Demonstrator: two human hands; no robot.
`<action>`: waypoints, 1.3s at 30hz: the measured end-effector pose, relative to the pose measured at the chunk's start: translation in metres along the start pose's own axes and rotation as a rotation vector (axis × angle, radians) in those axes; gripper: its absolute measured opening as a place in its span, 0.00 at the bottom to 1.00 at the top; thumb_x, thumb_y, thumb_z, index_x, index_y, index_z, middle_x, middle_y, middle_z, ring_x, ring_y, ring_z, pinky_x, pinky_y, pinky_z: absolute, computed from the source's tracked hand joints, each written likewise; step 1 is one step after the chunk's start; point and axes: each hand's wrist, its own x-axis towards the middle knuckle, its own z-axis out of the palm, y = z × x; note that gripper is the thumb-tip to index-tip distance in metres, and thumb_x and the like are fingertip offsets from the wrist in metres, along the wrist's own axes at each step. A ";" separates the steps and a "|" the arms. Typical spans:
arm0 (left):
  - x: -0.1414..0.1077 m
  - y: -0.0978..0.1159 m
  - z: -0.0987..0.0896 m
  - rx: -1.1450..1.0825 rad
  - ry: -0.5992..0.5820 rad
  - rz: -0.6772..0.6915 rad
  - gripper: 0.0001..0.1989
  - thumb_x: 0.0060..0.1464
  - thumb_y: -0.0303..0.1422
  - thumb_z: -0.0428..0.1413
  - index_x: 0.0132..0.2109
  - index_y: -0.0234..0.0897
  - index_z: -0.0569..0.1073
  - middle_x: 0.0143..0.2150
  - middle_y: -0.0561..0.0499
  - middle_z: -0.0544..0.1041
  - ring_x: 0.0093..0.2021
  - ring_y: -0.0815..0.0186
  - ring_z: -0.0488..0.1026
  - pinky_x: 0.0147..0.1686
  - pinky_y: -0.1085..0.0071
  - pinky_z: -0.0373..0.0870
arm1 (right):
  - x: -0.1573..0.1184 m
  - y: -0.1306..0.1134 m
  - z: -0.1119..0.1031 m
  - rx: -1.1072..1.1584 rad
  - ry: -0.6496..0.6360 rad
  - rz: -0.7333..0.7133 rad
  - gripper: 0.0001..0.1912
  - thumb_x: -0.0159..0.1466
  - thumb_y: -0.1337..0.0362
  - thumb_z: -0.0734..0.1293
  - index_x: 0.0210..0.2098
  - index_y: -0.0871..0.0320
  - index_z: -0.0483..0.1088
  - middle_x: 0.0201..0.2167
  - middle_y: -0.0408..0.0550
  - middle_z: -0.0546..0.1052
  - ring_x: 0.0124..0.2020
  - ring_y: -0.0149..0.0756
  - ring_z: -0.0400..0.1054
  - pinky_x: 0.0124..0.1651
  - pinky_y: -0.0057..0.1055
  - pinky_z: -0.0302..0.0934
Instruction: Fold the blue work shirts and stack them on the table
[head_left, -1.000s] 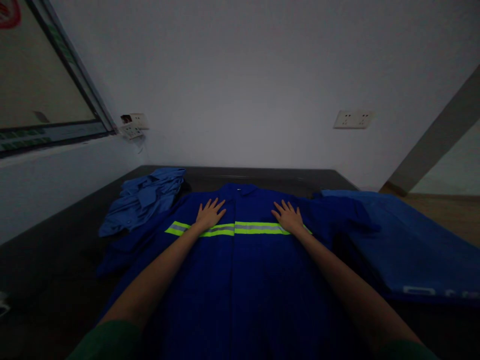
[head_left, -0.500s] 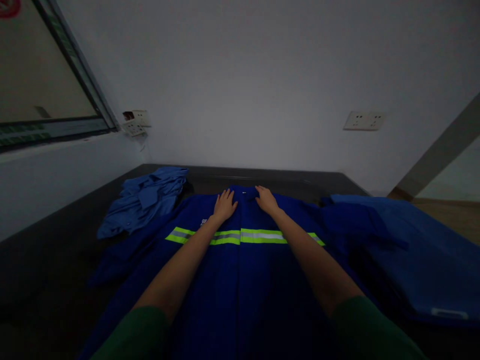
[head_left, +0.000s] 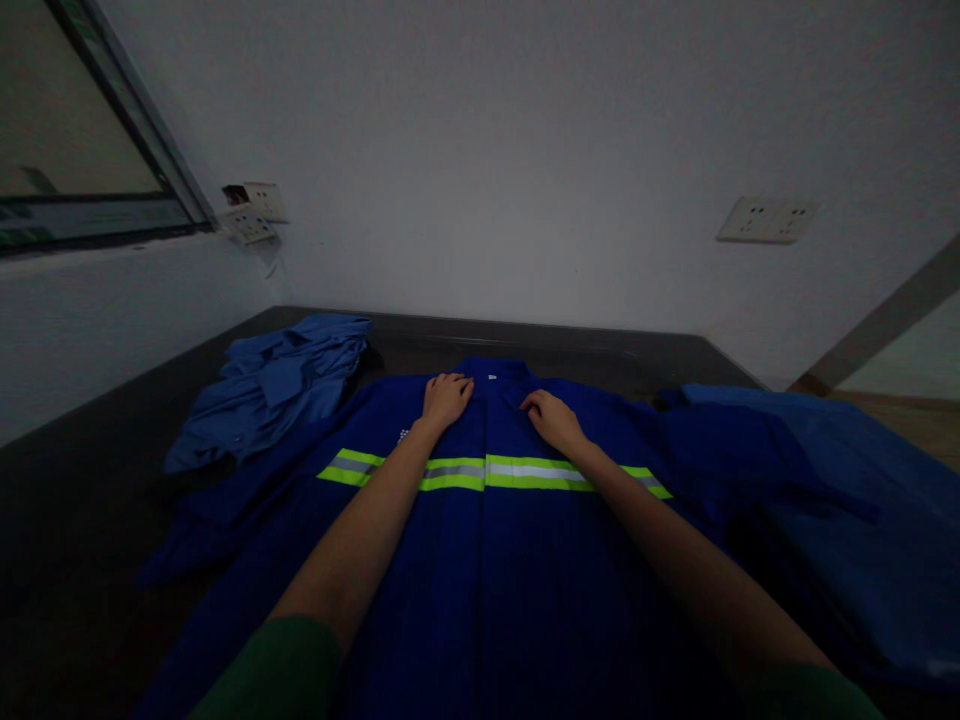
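A dark blue jacket (head_left: 525,560) lies spread out, front up, on a dark table (head_left: 585,345), its collar (head_left: 499,370) toward the wall. A yellow-green and grey reflective band (head_left: 536,472) crosses its chest. My left hand (head_left: 448,398) rests on the cloth just left of the collar, fingers a little apart and bent. On the right chest below the collar is my right hand (head_left: 553,418), its fingers curled loosely and apart over the cloth. Neither hand grasps anything that I can see.
Crumpled lighter blue clothing (head_left: 281,385) lies at the back left of the table. A folded blue item (head_left: 847,540) is at the right, partly under the jacket's sleeve. Behind stands a wall with sockets (head_left: 766,220); a window (head_left: 75,120) is at upper left.
My right hand has drawn back from the collar, down and to the right, and its fingers have curled more. My left hand stays near the collar. The view has shifted slightly.
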 end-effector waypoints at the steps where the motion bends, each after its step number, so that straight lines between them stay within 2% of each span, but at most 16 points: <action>1: 0.001 -0.002 0.002 0.005 0.029 0.011 0.22 0.65 0.40 0.41 0.58 0.42 0.70 0.62 0.49 0.68 0.62 0.58 0.62 0.62 0.57 0.55 | 0.004 0.001 0.000 0.027 0.016 0.021 0.15 0.64 0.71 0.57 0.41 0.55 0.74 0.47 0.47 0.74 0.48 0.36 0.68 0.51 0.29 0.59; 3: 0.002 -0.006 0.006 0.018 0.044 0.027 0.23 0.63 0.38 0.43 0.63 0.40 0.63 0.67 0.47 0.61 0.66 0.58 0.56 0.65 0.57 0.49 | 0.016 0.004 0.001 0.055 0.108 0.053 0.15 0.66 0.69 0.56 0.43 0.56 0.73 0.49 0.49 0.73 0.51 0.36 0.66 0.54 0.30 0.59; 5: 0.003 -0.007 0.010 0.031 -0.007 0.030 0.27 0.63 0.39 0.43 0.67 0.37 0.56 0.70 0.45 0.54 0.69 0.58 0.49 0.67 0.54 0.44 | 0.028 0.006 0.005 0.057 0.214 0.075 0.16 0.66 0.68 0.57 0.49 0.58 0.71 0.53 0.52 0.71 0.55 0.37 0.64 0.57 0.32 0.58; 7: 0.005 -0.006 0.013 0.041 -0.078 0.020 0.29 0.64 0.40 0.40 0.68 0.36 0.53 0.71 0.44 0.50 0.70 0.57 0.45 0.67 0.53 0.42 | 0.037 0.008 0.010 0.053 0.232 0.086 0.20 0.65 0.67 0.59 0.56 0.59 0.66 0.57 0.54 0.68 0.58 0.39 0.62 0.60 0.35 0.56; 11: 0.006 -0.006 0.013 0.041 -0.137 -0.014 0.29 0.64 0.42 0.38 0.68 0.37 0.52 0.71 0.46 0.48 0.71 0.58 0.43 0.67 0.52 0.41 | 0.045 0.015 0.015 0.031 0.066 0.106 0.28 0.64 0.67 0.61 0.63 0.62 0.58 0.63 0.56 0.62 0.63 0.41 0.57 0.65 0.40 0.50; 13: 0.006 -0.006 0.011 0.026 -0.141 -0.019 0.29 0.64 0.43 0.39 0.68 0.36 0.53 0.71 0.46 0.48 0.71 0.58 0.43 0.67 0.52 0.42 | 0.046 0.021 0.011 0.038 -0.032 0.097 0.32 0.62 0.68 0.63 0.65 0.63 0.56 0.65 0.57 0.60 0.64 0.41 0.56 0.66 0.39 0.48; 16: 0.005 -0.003 0.005 0.018 -0.066 -0.006 0.28 0.63 0.40 0.43 0.66 0.35 0.57 0.71 0.44 0.50 0.70 0.57 0.45 0.66 0.51 0.44 | 0.047 0.028 0.004 0.056 -0.132 0.053 0.34 0.61 0.67 0.65 0.65 0.64 0.56 0.64 0.58 0.61 0.64 0.41 0.57 0.66 0.37 0.49; 19: 0.002 0.017 0.000 0.020 0.024 0.103 0.23 0.61 0.32 0.45 0.62 0.35 0.64 0.69 0.43 0.56 0.69 0.58 0.49 0.67 0.53 0.43 | 0.045 0.028 0.007 0.007 -0.151 0.049 0.31 0.65 0.62 0.61 0.66 0.62 0.55 0.66 0.59 0.58 0.66 0.45 0.52 0.66 0.47 0.46; 21: -0.002 0.039 0.000 -0.001 -0.004 0.238 0.23 0.61 0.30 0.44 0.62 0.34 0.65 0.67 0.44 0.60 0.68 0.60 0.52 0.67 0.55 0.44 | 0.043 0.026 0.014 -0.053 -0.162 0.043 0.30 0.67 0.60 0.59 0.67 0.59 0.52 0.68 0.57 0.52 0.69 0.47 0.45 0.66 0.56 0.41; 23: -0.009 0.061 0.003 -0.007 -0.069 0.326 0.24 0.62 0.32 0.43 0.63 0.32 0.63 0.67 0.42 0.59 0.68 0.59 0.53 0.67 0.55 0.46 | 0.043 0.025 0.018 -0.089 -0.180 0.035 0.31 0.67 0.60 0.58 0.68 0.56 0.49 0.69 0.56 0.48 0.70 0.47 0.40 0.65 0.60 0.37; 26: -0.021 0.082 0.011 0.032 -0.103 0.322 0.26 0.62 0.35 0.43 0.64 0.30 0.61 0.68 0.38 0.56 0.68 0.56 0.53 0.65 0.53 0.49 | 0.047 0.029 0.017 -0.044 -0.189 0.053 0.30 0.65 0.64 0.58 0.67 0.56 0.52 0.68 0.54 0.51 0.69 0.45 0.43 0.66 0.56 0.38; 30: -0.027 0.086 0.014 0.088 -0.061 0.361 0.24 0.63 0.34 0.43 0.63 0.31 0.64 0.65 0.38 0.63 0.65 0.55 0.59 0.66 0.53 0.47 | 0.058 0.035 0.013 0.004 -0.107 0.068 0.27 0.65 0.72 0.53 0.64 0.61 0.58 0.65 0.54 0.60 0.66 0.35 0.52 0.67 0.40 0.46; 31: -0.027 0.085 0.014 0.094 -0.053 0.381 0.23 0.62 0.33 0.44 0.62 0.31 0.65 0.64 0.38 0.64 0.64 0.55 0.60 0.66 0.54 0.46 | 0.060 0.035 0.014 0.001 -0.083 0.070 0.27 0.66 0.72 0.52 0.64 0.61 0.59 0.64 0.54 0.61 0.65 0.35 0.53 0.66 0.39 0.47; 35: -0.027 0.082 0.013 0.066 -0.035 0.409 0.22 0.61 0.32 0.46 0.60 0.33 0.67 0.63 0.39 0.66 0.64 0.54 0.61 0.66 0.53 0.47 | 0.063 0.030 0.018 -0.021 0.038 0.073 0.24 0.67 0.69 0.54 0.62 0.56 0.62 0.63 0.51 0.64 0.63 0.41 0.57 0.64 0.48 0.50; 37: -0.026 0.082 0.013 0.052 -0.021 0.407 0.22 0.62 0.32 0.46 0.60 0.33 0.67 0.62 0.40 0.66 0.64 0.55 0.60 0.66 0.52 0.47 | 0.068 0.026 0.014 -0.066 0.112 -0.001 0.26 0.65 0.73 0.54 0.61 0.55 0.63 0.63 0.49 0.64 0.63 0.40 0.56 0.63 0.44 0.52; 39: -0.026 0.083 0.013 0.050 -0.008 0.431 0.21 0.62 0.31 0.45 0.60 0.32 0.68 0.62 0.40 0.67 0.66 0.55 0.58 0.66 0.53 0.46 | 0.077 0.023 0.005 -0.136 0.102 -0.135 0.28 0.62 0.76 0.54 0.58 0.54 0.67 0.62 0.46 0.64 0.63 0.39 0.53 0.62 0.39 0.53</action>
